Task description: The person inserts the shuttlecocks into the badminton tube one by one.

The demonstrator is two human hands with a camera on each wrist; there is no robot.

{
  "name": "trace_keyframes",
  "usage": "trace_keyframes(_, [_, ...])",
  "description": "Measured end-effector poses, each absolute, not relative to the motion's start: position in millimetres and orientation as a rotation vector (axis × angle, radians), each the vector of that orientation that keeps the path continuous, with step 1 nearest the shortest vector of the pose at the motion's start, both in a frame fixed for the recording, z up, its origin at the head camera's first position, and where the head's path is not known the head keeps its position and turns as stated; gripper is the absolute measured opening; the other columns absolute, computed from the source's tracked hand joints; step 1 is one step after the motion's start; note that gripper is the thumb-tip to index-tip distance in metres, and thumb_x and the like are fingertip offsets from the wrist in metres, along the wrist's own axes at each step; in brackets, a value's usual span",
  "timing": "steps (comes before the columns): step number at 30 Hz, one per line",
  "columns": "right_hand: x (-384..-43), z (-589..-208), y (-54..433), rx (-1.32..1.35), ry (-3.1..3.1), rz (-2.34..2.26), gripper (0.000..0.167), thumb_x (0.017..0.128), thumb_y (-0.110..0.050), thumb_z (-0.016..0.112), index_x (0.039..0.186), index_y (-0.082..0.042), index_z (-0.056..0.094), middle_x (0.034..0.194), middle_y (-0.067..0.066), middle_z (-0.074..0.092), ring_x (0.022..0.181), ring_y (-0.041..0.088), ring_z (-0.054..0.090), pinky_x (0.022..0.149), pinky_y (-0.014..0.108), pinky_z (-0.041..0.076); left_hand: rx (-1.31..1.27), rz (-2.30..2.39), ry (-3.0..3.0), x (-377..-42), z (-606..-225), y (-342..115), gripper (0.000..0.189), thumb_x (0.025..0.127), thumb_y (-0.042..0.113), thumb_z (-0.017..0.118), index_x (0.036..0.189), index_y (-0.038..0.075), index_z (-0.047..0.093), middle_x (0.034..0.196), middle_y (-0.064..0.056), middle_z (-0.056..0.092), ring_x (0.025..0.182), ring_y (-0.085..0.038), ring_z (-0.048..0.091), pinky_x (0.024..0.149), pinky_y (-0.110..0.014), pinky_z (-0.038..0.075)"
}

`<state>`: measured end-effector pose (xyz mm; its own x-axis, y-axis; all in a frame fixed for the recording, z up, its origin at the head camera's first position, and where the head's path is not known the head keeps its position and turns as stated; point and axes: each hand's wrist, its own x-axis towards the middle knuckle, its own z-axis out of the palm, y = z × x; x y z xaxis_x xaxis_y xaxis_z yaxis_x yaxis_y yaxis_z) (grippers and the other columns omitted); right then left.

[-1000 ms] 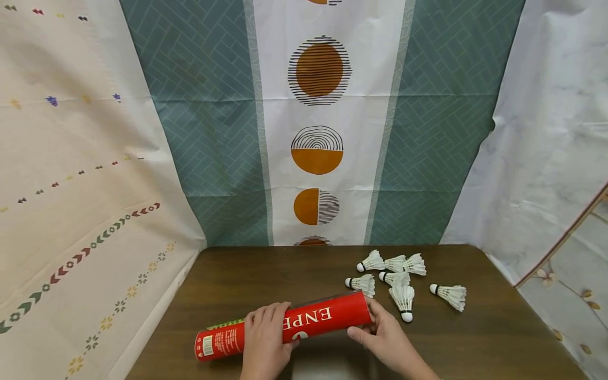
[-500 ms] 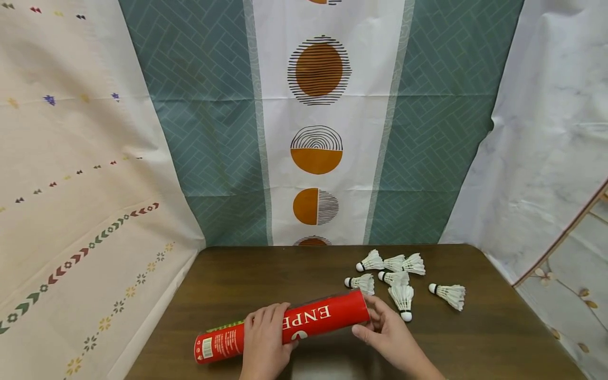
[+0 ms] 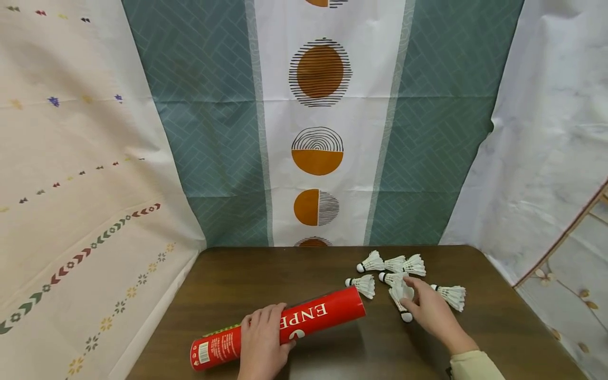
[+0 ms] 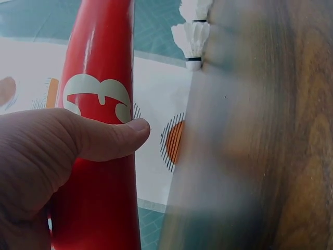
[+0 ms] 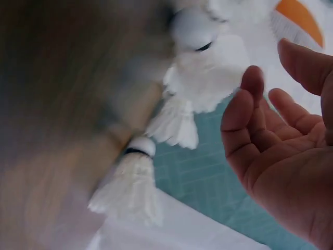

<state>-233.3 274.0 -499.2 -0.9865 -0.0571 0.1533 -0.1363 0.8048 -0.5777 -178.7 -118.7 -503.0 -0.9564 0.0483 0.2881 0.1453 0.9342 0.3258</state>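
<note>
My left hand [image 3: 262, 340] grips a red shuttlecock tube [image 3: 328, 318] around its middle. The tube lies at a slant, its right end raised above the table, and in the left wrist view my thumb [image 4: 114, 139] presses across it. Over on the right, my right hand [image 3: 433, 311] hovers at a white feather shuttlecock [image 3: 397, 300] that points its cork toward me. The right wrist view shows these fingers loosely bent and apart, beside a blurred shuttlecock [image 5: 200, 73] with nothing between them. Whether a fingertip touches its feathers I cannot tell.
Several more shuttlecocks lie on the brown table [image 3: 266, 277]: a loose cluster [image 3: 394, 264] at the back right, one [image 3: 363, 285] near the tube's raised end, another [image 3: 451, 296] right of my right hand. Patterned cloth [image 3: 318, 132] hangs behind the table.
My right hand has left the tube's right end and moved right to the nearest shuttlecock. The left hand still holds the tube, which has shifted slightly left.
</note>
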Motion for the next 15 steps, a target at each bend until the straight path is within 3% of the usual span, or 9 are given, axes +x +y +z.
trace_keyframes(4, [-244, -509, 286, 0.166, -2.919, 0.884, 0.065, 0.097, -0.015, 0.078, 0.152, 0.005, 0.05, 0.1, 0.007, 0.067, 0.078, 0.014, 0.057, 0.065, 0.034, 0.048, -0.139, -0.5, -2.831, -179, -503, -117, 0.087, 0.06, 0.036, 0.105, 0.134, 0.016, 0.064, 0.126, -0.007, 0.072, 0.117, -0.032, 0.062, 0.103, -0.068, 0.046])
trace_keyframes(6, [-247, -512, 289, 0.179, -2.929, 0.872, 0.066, 0.096, -0.015, 0.079, 0.152, 0.004, 0.05, 0.097, 0.005, 0.067, 0.079, 0.014, 0.059, 0.066, 0.035, 0.049, -0.136, -0.502, -2.838, -179, -503, -117, 0.087, 0.061, 0.036, 0.105, 0.134, 0.016, 0.063, 0.126, -0.007, 0.072, 0.117, -0.032, 0.062, 0.103, -0.068, 0.046])
trace_keyframes(13, [-247, -516, 296, 0.224, -2.908, 0.86, 0.063, 0.092, -0.014, 0.084, 0.147, 0.002, 0.057, 0.133, 0.022, 0.072, 0.097, 0.023, 0.072, 0.082, 0.047, 0.059, -0.135, -0.513, -2.85, -179, -503, -115, 0.088, 0.061, 0.036, 0.105, 0.136, 0.015, 0.063, 0.128, -0.007, 0.072, 0.118, -0.031, 0.061, 0.104, -0.067, 0.046])
trace_keyframes(15, [-245, -515, 297, 0.228, -2.891, 0.877, 0.058, 0.093, -0.014, 0.083, 0.143, 0.001, 0.06, 0.131, 0.022, 0.073, 0.097, 0.025, 0.073, 0.082, 0.048, 0.06, -0.133, -0.515, -2.851, -179, -502, -115, 0.088, 0.062, 0.035, 0.105, 0.136, 0.016, 0.063, 0.128, -0.007, 0.072, 0.119, -0.032, 0.061, 0.104, -0.067, 0.046])
